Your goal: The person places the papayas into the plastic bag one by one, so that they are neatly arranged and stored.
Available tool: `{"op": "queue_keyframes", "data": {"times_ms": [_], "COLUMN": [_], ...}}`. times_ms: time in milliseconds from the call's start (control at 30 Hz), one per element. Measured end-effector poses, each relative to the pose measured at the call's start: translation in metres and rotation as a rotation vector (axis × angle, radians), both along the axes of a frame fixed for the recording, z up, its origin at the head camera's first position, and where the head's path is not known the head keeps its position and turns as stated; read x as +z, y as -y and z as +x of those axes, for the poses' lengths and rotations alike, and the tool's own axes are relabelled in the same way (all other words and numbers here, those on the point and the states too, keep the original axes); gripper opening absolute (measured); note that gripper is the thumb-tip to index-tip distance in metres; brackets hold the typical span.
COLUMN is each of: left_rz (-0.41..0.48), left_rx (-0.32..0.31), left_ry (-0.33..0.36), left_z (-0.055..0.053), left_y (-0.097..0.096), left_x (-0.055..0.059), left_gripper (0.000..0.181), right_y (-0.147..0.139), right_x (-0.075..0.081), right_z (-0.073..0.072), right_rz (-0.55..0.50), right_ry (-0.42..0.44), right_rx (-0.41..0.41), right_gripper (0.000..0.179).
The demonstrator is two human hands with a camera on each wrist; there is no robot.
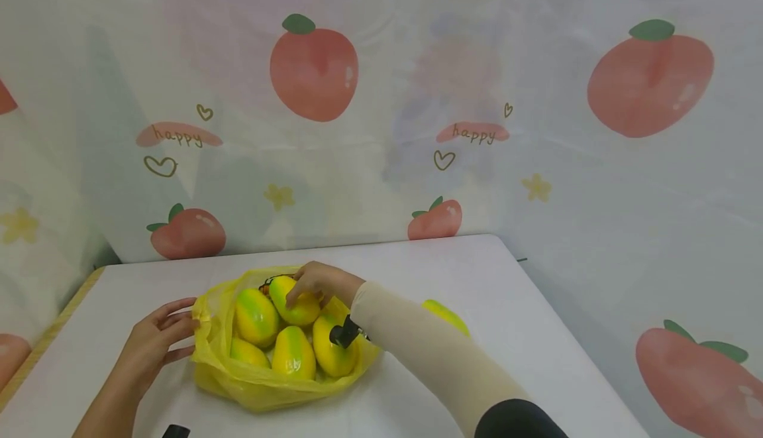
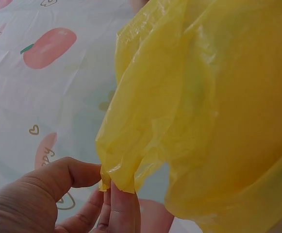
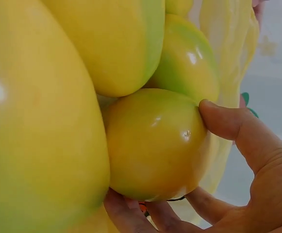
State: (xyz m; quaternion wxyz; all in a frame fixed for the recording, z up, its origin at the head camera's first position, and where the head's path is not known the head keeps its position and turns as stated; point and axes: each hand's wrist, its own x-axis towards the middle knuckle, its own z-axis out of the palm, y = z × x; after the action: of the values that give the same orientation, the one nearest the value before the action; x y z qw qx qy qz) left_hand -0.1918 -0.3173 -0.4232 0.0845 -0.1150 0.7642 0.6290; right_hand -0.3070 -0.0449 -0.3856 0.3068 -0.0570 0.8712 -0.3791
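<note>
A thin yellow plastic bag (image 1: pixel 238 391) stands wide-mouthed on the table with several yellow-green mangoes inside. My left hand (image 1: pixel 156 335) is at the bag's left rim; in the left wrist view its thumb and fingers pinch a fold of the plastic (image 2: pixel 119 170). Reaching in from the right, my right hand (image 1: pixel 324 281) grips a mango (image 3: pixel 155 145) at the far side of the bag, thumb on one side and fingers curled under the other. Other mangoes (image 1: pixel 295 353) crowd against it in the bag.
One more mango (image 1: pixel 447 315) lies on the white table (image 1: pixel 417 266) right of the bag, partly behind my right forearm (image 1: pixel 429 352). A small dark-and-orange patterned patch (image 1: pixel 265 285) shows behind the gripped mango. A fruit-printed cloth (image 1: pixel 369 160) hangs behind the table.
</note>
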Motion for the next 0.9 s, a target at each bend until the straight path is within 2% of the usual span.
{"op": "queue_keyframes", "data": {"times_ms": [333,767,900], "left_rz": [0.013,0.01,0.008], "left_rx": [-0.004,-0.009,-0.005], "left_ry": [-0.011,-0.024,-0.017], "left_z": [0.0,0.0,0.0], "left_y": [-0.001,-0.001,-0.001], "left_x": [0.002,0.002,0.002], "left_gripper": [0.063,0.058,0.061], "right_y": [0.011,0.013,0.011], "right_x": [-0.013,-0.013,-0.013], "right_z": [0.002,0.003,0.003], "right_rz": [0.041,0.065,0.043], "right_ry": [-0.02,-0.026,-0.007], "right_rx": [-0.043,-0.042,-0.045], "right_gripper": [0.069,0.069,0.07]}}
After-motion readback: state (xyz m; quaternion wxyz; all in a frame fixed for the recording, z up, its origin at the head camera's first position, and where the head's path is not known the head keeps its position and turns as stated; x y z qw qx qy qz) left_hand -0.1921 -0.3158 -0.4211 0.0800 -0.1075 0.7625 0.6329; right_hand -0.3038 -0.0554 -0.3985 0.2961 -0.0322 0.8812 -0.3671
